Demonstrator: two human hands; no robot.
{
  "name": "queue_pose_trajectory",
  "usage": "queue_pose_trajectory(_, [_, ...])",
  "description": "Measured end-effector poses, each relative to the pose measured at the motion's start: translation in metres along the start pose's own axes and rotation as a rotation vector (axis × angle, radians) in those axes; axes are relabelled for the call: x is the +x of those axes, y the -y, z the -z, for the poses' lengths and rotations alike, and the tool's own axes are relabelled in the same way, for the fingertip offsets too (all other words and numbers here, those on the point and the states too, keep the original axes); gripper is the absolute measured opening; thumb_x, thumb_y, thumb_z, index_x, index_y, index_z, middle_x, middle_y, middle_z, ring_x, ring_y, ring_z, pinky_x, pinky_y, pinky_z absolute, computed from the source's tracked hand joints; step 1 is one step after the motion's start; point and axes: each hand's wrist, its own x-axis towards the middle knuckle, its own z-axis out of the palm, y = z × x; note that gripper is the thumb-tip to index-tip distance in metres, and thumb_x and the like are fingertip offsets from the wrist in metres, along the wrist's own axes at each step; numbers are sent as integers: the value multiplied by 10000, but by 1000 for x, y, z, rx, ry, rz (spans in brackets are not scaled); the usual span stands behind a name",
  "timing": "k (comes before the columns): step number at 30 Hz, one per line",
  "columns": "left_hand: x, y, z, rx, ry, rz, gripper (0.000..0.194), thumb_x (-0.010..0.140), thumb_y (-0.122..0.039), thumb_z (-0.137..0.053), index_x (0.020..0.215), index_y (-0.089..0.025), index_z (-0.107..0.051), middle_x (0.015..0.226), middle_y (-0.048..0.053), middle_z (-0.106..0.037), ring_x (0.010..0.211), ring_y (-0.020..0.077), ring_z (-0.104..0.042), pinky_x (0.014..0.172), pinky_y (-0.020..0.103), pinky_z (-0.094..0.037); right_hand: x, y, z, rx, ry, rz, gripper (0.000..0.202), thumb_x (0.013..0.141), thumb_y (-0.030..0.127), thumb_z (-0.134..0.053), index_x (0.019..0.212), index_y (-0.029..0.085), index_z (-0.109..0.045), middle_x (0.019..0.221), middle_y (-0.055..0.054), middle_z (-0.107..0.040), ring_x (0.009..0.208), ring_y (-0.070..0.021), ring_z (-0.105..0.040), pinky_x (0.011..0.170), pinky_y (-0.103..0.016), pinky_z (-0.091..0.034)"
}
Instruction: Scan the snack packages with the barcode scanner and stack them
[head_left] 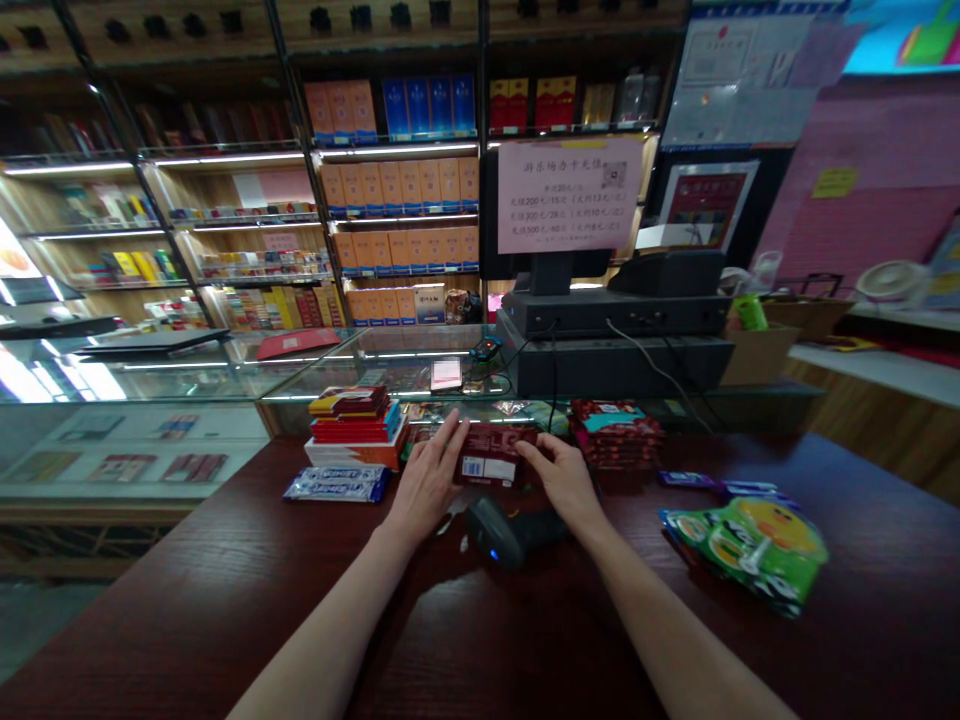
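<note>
A dark red snack packet (489,455) with a white label and barcode is held over the counter, its printed side facing me. My right hand (561,482) pinches the packet's right edge between thumb and fingers. At its left edge, my left hand (429,478) has its fingers stretched out and touches or nearly touches the packet. Just below lies a black barcode scanner (499,535) with a blue light, its handle pointing towards my right wrist. A pile of similar dark red packets (615,432) sits beyond my right hand.
Left stands a stack of red and yellow boxes (354,425), with blue-white wrapped bars (337,484) before it. Green bags (750,545) and purple packs (686,479) lie right. Behind are a glass case (375,345), a register (615,345) and shelves of boxes (405,190).
</note>
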Motion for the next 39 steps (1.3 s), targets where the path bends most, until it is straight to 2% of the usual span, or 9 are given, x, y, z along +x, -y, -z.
queue_pose_trajectory(4, [1,3,5,-56,58,-74,958,863,-190,-624,1579,-227,10,1620,168,-249,1450,274,-356,1114,407,-346,2,-3,2,-14,14,-2,400,786,567,-630,635,209,-537,595,33,-523,604,-155,-482,575,-247,-374])
queue_pose_trajectory(12, [-1,6,7,-92,114,-57,963,864,-201,-621,1577,-251,25,1627,145,-241,1453,266,-349,1140,399,-332,2,-5,1,-24,27,-23,392,794,571,-619,655,208,-565,618,21,-579,611,-163,-516,596,-257,-407])
queue_pose_trajectory(15, [-1,5,7,-82,99,-67,950,861,-239,-634,1577,-225,-10,1609,155,-280,1444,269,-362,1130,396,-345,2,-6,0,-9,28,-22,363,814,552,-599,756,196,-640,714,-16,-665,692,-197,-592,652,-278,-448])
queue_pose_trajectory(19, [-2,6,8,-57,39,-82,912,865,-278,-635,1572,-191,-67,1580,163,-337,1426,266,-388,1129,404,-354,4,-7,0,87,45,-26,375,826,514,-587,988,190,-687,957,-68,-738,886,-236,-660,804,-328,-494])
queue_pose_trajectory(24, [-4,13,10,-49,-22,-76,892,824,-245,-666,1553,-199,-156,1546,146,-398,1403,265,-419,1147,435,-357,4,-9,1,80,49,-44,467,817,494,-592,1168,190,-647,915,-47,-709,866,-227,-653,836,-358,-495])
queue_pose_trajectory(28, [-5,19,12,-73,-49,-72,856,805,-211,-678,1528,-236,-220,1528,130,-412,1406,276,-411,1165,480,-355,2,-10,4,43,84,-46,499,824,486,-587,1213,176,-627,928,-46,-689,884,-219,-649,853,-353,-489])
queue_pose_trajectory(33, [-7,27,13,-143,-114,-52,786,836,-195,-650,1509,-247,-248,1500,143,-392,1421,290,-378,1166,510,-377,-1,-9,12,3,248,-30,480,851,470,-576,1237,186,-611,956,-46,-692,875,-204,-650,819,-342,-500])
queue_pose_trajectory(36, [-9,32,14,-201,-122,-28,789,843,-172,-634,1514,-266,-229,1498,137,-364,1436,296,-351,1174,532,-369,-3,-2,27,-1,449,-13,468,848,444,-605,1241,189,-616,1067,-68,-702,1011,-223,-650,916,-364,-486])
queue_pose_trajectory(39, [-11,36,16,-253,-122,1,810,833,-146,-638,1515,-271,-220,1501,130,-341,1455,299,-317,1191,540,-344,-8,5,45,-74,662,-35,562,782,393,-702,1312,239,-592,1238,-69,-670,1165,-258,-602,999,-398,-453])
